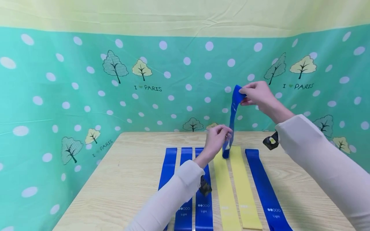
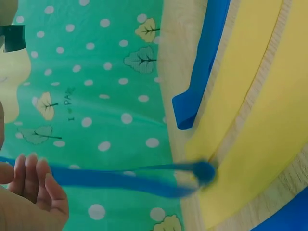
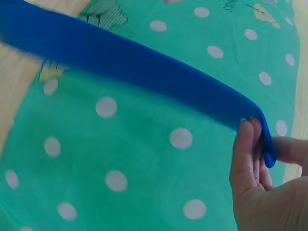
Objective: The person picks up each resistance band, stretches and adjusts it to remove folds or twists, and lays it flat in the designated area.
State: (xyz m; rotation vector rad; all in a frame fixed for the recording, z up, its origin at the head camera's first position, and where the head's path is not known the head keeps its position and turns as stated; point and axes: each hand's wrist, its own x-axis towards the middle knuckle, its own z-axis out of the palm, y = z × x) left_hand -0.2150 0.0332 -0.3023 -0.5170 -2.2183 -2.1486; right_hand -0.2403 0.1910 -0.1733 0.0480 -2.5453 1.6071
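A blue resistance band (image 1: 232, 110) hangs as a long loop, its top pinched between the thumb and fingers of my right hand (image 1: 255, 94). The right wrist view shows the top of the band (image 3: 168, 79) folded over the fingertips. Lower down, my left hand (image 1: 215, 139) is right beside the hanging loop. Its fingers (image 2: 31, 175) are loosely bent in the left wrist view, and the band (image 2: 120, 180) passes behind them. The loop's blurred lower end hangs close over two yellow bands (image 1: 224, 179) lying side by side on the table.
Three blue bands (image 1: 186, 189) lie in a row left of the yellow ones, partly covered by the left sleeve (image 1: 173, 195). Another blue band (image 1: 264, 179) lies to the right. The wooden table (image 1: 115, 179) ends at a green dotted curtain (image 1: 162, 112).
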